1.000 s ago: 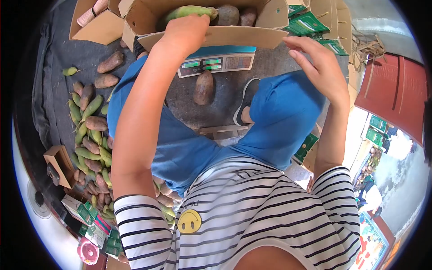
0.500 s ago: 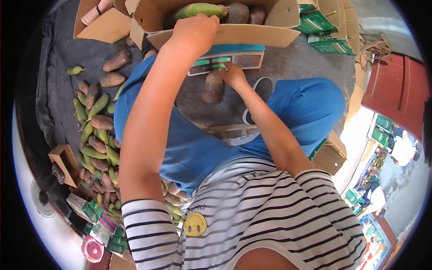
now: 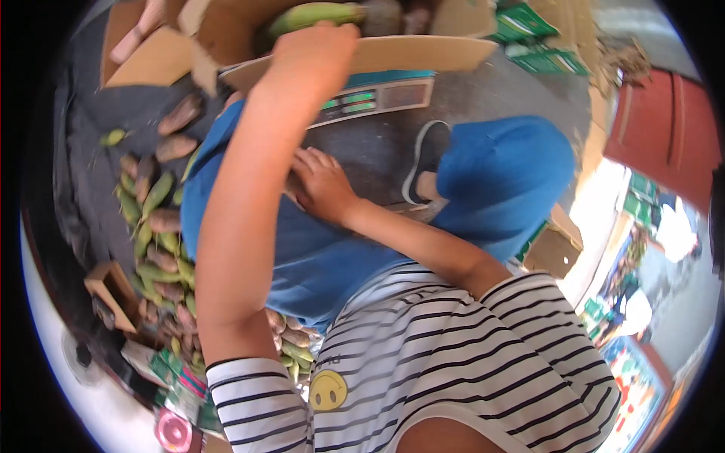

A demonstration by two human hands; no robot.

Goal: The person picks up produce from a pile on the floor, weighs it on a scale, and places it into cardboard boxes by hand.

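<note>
My left hand (image 3: 317, 57) is closed over the near flap of a cardboard box (image 3: 423, 54), its fingertips partly hidden beside a green radish (image 3: 321, 15) inside. Behind the green radish, a brownish radish (image 3: 383, 18) lies in the same box. Below the flap, a scale (image 3: 377, 100) shows lit green displays, partly covered by my left forearm. My right hand (image 3: 325, 183) is over my left thigh, its fingers curled round a brown radish (image 3: 297, 189) that is mostly hidden by the hand and left forearm.
Many green and brown radishes (image 3: 162, 219) lie on the dark ground sheet at left. An open box (image 3: 147, 57) holds a pink roll at upper left. Green-printed cartons (image 3: 547, 60) stand at upper right. My shoe (image 3: 429, 160) is near the scale. People (image 3: 674, 232) are at far right.
My right hand has moved from the scale's displays down and left to my thigh. The brown radish has left its place in front of the scale. My left hand stays at the flap.
</note>
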